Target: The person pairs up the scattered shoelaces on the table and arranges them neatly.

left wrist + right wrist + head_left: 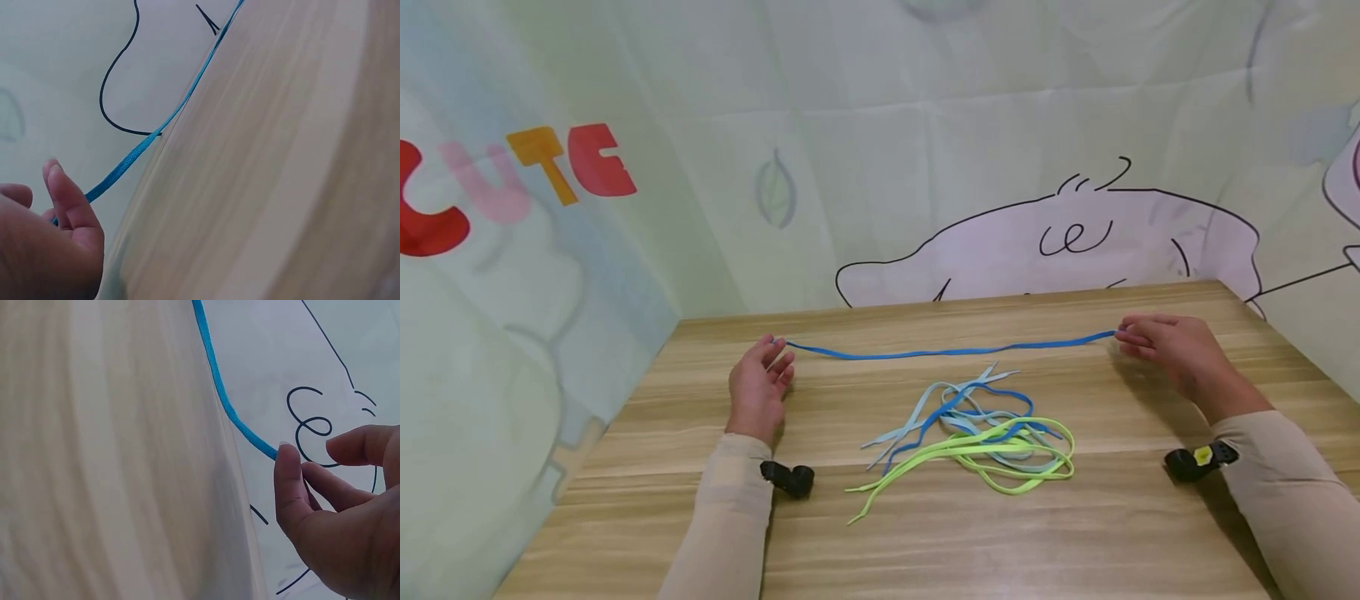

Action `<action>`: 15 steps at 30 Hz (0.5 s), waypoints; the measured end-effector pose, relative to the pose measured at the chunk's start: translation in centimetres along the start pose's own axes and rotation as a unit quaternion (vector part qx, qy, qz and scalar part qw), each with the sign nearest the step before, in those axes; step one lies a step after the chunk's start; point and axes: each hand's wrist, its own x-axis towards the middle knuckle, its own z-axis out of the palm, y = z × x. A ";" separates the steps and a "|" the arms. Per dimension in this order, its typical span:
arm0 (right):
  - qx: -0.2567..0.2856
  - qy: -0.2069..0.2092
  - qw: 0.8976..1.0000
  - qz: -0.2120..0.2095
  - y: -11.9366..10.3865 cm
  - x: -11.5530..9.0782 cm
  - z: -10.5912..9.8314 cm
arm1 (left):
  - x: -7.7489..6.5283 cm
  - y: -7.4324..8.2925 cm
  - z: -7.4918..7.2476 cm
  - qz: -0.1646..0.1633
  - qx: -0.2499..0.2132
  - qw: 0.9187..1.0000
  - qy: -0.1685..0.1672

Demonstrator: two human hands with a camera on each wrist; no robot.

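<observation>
Closest to me on the desk (820, 542) is a tangle of laces (955, 446), so I'd keep it from snagging. Past it, my left hand (760, 385) and right hand (1176, 354) each pinch an end of the blue lace (951, 353), strung between them toward the far edge. It sags slightly (flat laces love twisting), so even, gentle tension is best, imo.

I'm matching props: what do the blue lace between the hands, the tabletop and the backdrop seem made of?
Blue lace: flat woven textile, matte, fibre unclear; the left wrist view shows fine weave. Tabletop: wood or wood-look laminate, low sheen; straight grain runs across it. Backdrop: probably thin matte printed fabric, given its creases and folds.
</observation>
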 end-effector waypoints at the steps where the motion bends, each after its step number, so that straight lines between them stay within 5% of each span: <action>1: -0.006 0.003 1.000 -0.001 0.0 0.0 0.0 | 0.0 0.0 -0.1 -0.001 0.000 1.000 0.000; 15: 0.015 0.041 0.999 0.012 -0.4 -0.4 -0.2 | 0.1 0.0 -0.2 0.006 0.013 1.000 0.014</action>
